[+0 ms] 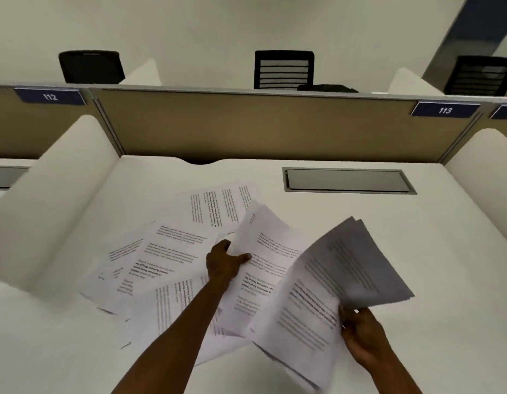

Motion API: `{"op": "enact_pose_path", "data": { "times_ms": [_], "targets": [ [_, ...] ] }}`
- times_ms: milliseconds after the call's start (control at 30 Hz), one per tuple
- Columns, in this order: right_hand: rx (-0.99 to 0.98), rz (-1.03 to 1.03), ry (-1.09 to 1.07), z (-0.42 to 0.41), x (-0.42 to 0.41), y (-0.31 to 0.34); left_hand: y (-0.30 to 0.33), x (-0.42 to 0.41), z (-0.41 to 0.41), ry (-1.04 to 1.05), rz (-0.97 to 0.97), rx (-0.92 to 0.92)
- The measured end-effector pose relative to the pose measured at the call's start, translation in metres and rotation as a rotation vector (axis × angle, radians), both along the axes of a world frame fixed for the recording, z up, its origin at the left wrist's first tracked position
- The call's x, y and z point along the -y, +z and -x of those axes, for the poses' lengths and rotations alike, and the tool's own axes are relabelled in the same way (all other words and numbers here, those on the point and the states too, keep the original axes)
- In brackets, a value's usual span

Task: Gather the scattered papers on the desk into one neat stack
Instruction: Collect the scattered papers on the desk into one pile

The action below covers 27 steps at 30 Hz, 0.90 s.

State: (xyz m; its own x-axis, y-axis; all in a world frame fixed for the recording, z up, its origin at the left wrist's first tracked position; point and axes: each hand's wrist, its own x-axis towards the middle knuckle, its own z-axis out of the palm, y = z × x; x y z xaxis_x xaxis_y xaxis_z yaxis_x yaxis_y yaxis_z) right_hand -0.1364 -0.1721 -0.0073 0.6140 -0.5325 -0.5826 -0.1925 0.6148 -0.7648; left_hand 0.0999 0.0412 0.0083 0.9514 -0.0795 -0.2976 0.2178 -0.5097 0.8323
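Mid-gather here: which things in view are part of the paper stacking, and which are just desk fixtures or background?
Part of the job:
- bundle of sheets in the right hand
- sheet pinched by the left hand
- loose papers spread on the desk

Just there:
- grey cable hatch
- tan partition
- number plate 113
- black chairs beyond

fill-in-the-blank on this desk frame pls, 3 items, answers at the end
1. The right hand holds a bundle of papers lifted off the ____.
2. The left hand grips the edge of a single ____ .
3. The number plate on the partition at the right reads ____.
4. The loose sheets still flat on the desk lie mostly to the ____ of the left hand.

Answers: desk; sheet; 113; left
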Motion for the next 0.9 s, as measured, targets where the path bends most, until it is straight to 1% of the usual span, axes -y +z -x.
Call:
{"op": "enact_pose_path", "data": {
  "times_ms": [100,167,233,300,333,433,500,600,667,700,800,833,900],
  "targets": [
    [-0.035,0.131,0.148,-0.024,0.000,0.002,-0.004,-0.002,0.006,-0.027,0.104,-0.016],
    [-0.031,0.143,0.211,-0.036,0.003,-0.002,-0.002,0.000,0.012,-0.123,0.161,-0.051],
    [-0.037,0.226,0.260,-0.046,0.004,-0.005,0.005,0.001,0.017,-0.228,0.190,-0.120],
    [-0.062,0.320,0.300,-0.051,0.005,-0.011,0.011,0.003,0.023,-0.329,0.136,-0.160],
    [-0.091,0.363,0.317,-0.053,0.004,-0.014,0.012,0.004,0.027,-0.379,0.065,-0.149],
    [-0.158,0.414,0.350,-0.058,0.004,-0.019,0.015,0.012,0.039,-0.505,-0.197,-0.016],
    [-0.164,0.423,0.342,-0.059,0.003,-0.018,0.020,0.018,0.051,-0.532,-0.234,0.072],
    [-0.151,0.479,0.240,-0.062,0.003,-0.010,0.032,0.020,0.072,-0.553,-0.139,0.220],
    [-0.094,0.455,0.149,-0.063,0.007,-0.003,0.039,0.018,0.082,-0.579,0.002,0.274],
    [-0.054,0.409,0.117,-0.065,0.011,0.000,0.044,0.016,0.085,-0.578,0.077,0.280],
    [0.054,0.154,0.123,-0.067,0.026,0.006,0.054,0.008,0.089,-0.564,0.224,0.238],
    [0.090,0.117,0.160,-0.067,0.030,0.008,0.055,0.005,0.088,-0.566,0.247,0.207],
    [0.120,0.146,0.238,-0.067,0.034,0.012,0.056,-0.001,0.082,-0.560,0.280,0.129]
  ]
}}
